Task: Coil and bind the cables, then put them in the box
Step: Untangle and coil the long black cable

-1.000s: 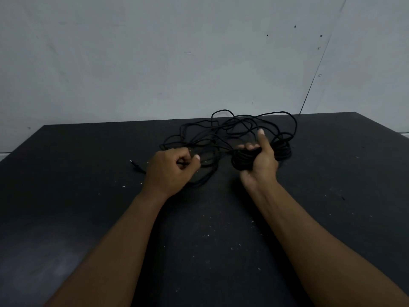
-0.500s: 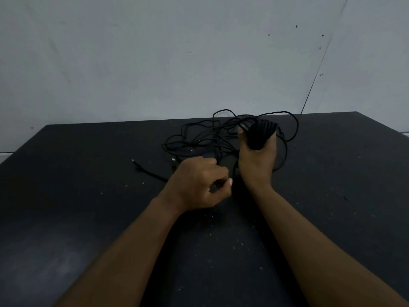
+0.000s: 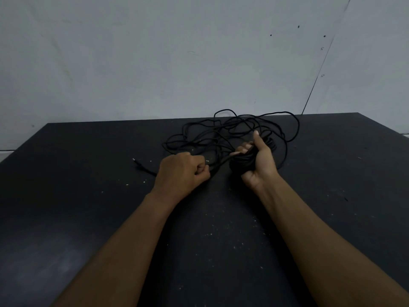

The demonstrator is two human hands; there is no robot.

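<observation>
A tangle of thin black cable (image 3: 199,138) lies on the dark table (image 3: 66,196) near its far edge. My right hand (image 3: 259,165) grips a wound bundle of the cable (image 3: 240,163), palm turned left, thumb raised. My left hand (image 3: 183,171) is a fist closed round a strand that runs taut to the bundle. One plug end (image 3: 135,161) lies loose on the table left of my left hand. No box is in view.
A pale grey wall (image 3: 177,63) rises directly behind the table's far edge. Small light specks are scattered over the tabletop in front of my arms.
My right hand came down from its raised position and turned the bundle toward me. My left hand moved left and away from the right, drawing the strand out.
</observation>
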